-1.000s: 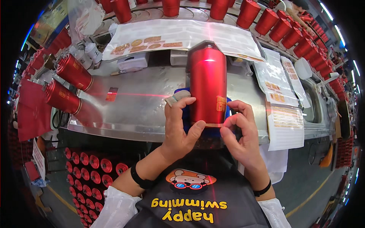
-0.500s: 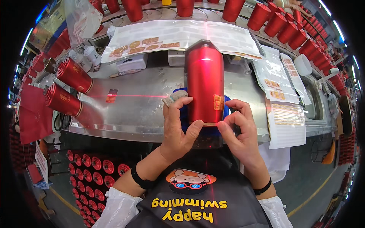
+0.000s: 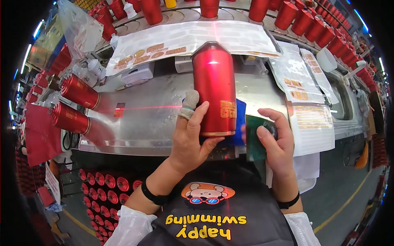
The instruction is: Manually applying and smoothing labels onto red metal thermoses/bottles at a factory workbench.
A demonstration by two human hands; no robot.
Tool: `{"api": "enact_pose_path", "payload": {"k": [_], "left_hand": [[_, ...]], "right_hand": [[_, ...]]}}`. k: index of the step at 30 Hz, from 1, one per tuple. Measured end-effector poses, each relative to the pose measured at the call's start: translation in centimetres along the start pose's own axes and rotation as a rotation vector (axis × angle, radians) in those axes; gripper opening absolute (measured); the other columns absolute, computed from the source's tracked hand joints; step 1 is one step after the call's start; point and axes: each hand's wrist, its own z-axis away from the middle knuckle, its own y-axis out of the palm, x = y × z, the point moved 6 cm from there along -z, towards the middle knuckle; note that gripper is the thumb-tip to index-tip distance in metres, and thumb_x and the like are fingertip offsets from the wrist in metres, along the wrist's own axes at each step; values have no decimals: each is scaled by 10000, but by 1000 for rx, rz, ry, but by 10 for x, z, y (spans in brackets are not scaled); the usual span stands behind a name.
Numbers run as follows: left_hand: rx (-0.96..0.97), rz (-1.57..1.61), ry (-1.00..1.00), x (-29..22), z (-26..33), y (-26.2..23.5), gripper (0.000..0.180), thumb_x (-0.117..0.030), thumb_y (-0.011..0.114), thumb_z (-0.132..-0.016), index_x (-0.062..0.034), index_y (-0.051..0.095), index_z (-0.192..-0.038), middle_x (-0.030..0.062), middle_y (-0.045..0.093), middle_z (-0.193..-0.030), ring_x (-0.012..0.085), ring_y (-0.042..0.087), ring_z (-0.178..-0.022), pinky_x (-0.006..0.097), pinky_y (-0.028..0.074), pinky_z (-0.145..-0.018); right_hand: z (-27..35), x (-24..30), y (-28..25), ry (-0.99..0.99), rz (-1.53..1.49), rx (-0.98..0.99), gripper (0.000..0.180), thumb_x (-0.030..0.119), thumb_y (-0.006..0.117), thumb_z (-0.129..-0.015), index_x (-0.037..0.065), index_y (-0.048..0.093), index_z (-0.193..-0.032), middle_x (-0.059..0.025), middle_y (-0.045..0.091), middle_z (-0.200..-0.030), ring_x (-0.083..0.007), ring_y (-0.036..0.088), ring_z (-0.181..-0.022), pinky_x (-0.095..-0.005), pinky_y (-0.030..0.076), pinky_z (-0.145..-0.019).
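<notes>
My left hand (image 3: 192, 135) grips a tall shiny red metal bottle (image 3: 213, 88) near its lower end, a cloth cot on the index fingertip. A gold label sits on the bottle's lower right side. My right hand (image 3: 274, 143) is off the bottle to the right, holding a dark green flat card (image 3: 254, 137) against the bench edge. A blue pad (image 3: 239, 123) lies under the bottle on the steel bench (image 3: 139, 119). A red laser line runs across the bench and bottle.
Two red bottles (image 3: 76, 102) lie on holders at the left. Sheets of gold labels (image 3: 180, 41) and more label sheets (image 3: 303, 98) cover the back and right. Rows of red bottles (image 3: 303, 18) line the far rim; more sit in a crate (image 3: 104, 186) below.
My right hand has come off the bottle and moved right, now holding the green card. The left hand keeps its grip on the bottle.
</notes>
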Motion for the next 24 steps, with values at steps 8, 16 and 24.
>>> {"api": "enact_pose_path", "payload": {"k": [8, 16, 24], "left_hand": [[-45, 257, -228, 1, -8, 1, 607, -272, 653, -872, 25, 402, -1337, 218, 406, -1318, 348, 391, -1230, 416, 295, -1054], [-15, 162, -228, -7, -9, 5, 670, -274, 658, -856, 28, 346, -1365, 222, 401, -1309, 354, 378, -1193, 428, 291, -1037], [-17, 186, -240, -7, -8, 6, 676, -254, 656, -859, 38, 331, -1375, 238, 353, -1348, 365, 351, -1236, 437, 268, -1062]], "right_hand": [[0, -16, 3, 189, 137, 217, 198, 68, 585, -876, 9, 547, -1061, -29, 612, -869, -57, 558, -771, -215, 463, -670], [1, -12, 13, 137, 156, 294, 208, 97, 589, -869, -6, 558, -1047, -30, 604, -883, -68, 541, -784, -231, 455, -688], [0, -21, 8, 170, 123, 270, 196, 105, 594, -871, -3, 561, -1031, -28, 600, -861, -69, 538, -763, -235, 457, -680]]}}
